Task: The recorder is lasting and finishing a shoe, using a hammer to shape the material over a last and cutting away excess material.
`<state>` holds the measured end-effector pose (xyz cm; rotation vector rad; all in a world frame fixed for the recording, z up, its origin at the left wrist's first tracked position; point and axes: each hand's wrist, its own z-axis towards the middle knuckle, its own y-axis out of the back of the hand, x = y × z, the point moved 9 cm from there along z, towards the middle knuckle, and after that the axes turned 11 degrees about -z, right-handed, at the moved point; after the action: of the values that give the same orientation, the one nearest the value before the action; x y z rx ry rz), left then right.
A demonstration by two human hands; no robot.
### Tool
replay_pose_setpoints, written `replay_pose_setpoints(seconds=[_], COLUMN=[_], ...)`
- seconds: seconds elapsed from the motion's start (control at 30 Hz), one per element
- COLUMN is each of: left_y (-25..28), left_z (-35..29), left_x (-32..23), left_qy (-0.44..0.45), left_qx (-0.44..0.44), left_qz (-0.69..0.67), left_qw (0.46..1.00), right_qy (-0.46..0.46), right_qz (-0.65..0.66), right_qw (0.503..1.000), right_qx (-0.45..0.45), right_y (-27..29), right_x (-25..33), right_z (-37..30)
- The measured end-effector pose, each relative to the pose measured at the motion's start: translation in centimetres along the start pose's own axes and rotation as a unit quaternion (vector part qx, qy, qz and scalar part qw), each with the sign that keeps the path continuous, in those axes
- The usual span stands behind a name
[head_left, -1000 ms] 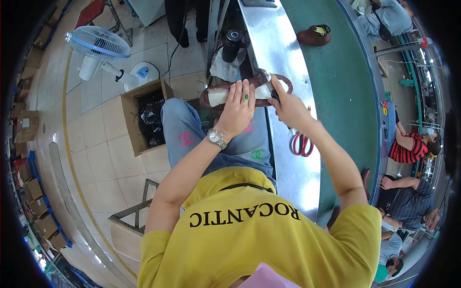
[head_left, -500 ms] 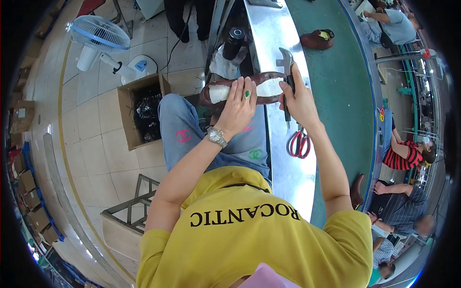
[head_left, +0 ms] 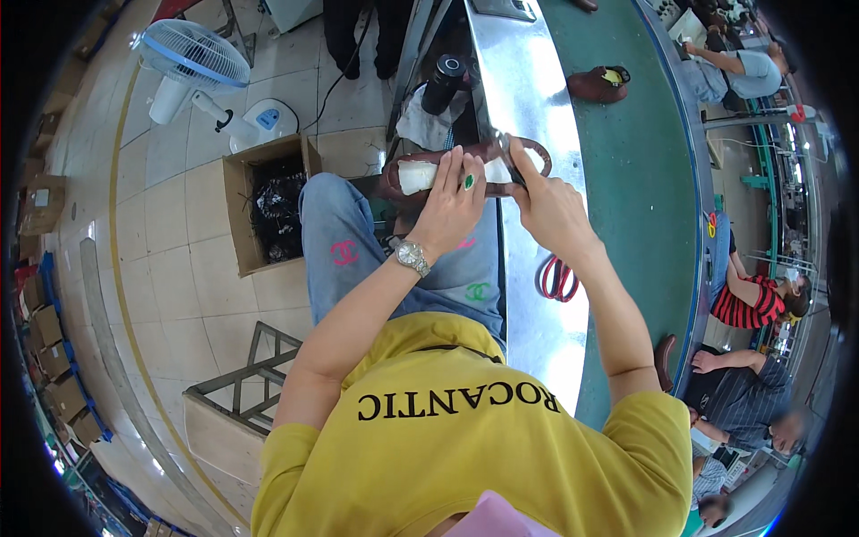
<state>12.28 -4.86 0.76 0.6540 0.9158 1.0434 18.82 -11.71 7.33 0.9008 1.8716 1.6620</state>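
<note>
Over the edge of the shiny metal table (head_left: 542, 345), the upside-down brown shoe (head_left: 497, 170) is gripped and partly hidden by the left hand (head_left: 454, 204). A hammer (head_left: 513, 165) is gripped by the right hand (head_left: 553, 213). Red-handled scissors (head_left: 546, 279) are seen nearby, another shoe (head_left: 594, 87) on the green belt (head_left: 631, 188).

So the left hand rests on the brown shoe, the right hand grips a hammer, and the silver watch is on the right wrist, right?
Not quite: the head view shows the silver watch on the left wrist. The left hand does rest on the brown shoe, and the right hand grips a hammer.
</note>
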Motion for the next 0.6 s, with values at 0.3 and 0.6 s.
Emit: replay_pose_setpoints(seconds=[0.3,0.6], left_y=[0.2,3.7], left_z=[-0.1,2.4], left_x=[0.2,2.1], left_qy=[-0.001,0.111], left_qx=[-0.049,-0.025], left_qz=[-0.049,-0.061], left_qw=[0.998,0.992], right_qy=[0.022,-0.017], right_qz=[-0.046,-0.049], right_qw=[0.998,0.998], right_qx=[0.021,0.027], right_y=[-0.8,-2.7], right_x=[0.9,0.6], right_z=[0.3,-0.1])
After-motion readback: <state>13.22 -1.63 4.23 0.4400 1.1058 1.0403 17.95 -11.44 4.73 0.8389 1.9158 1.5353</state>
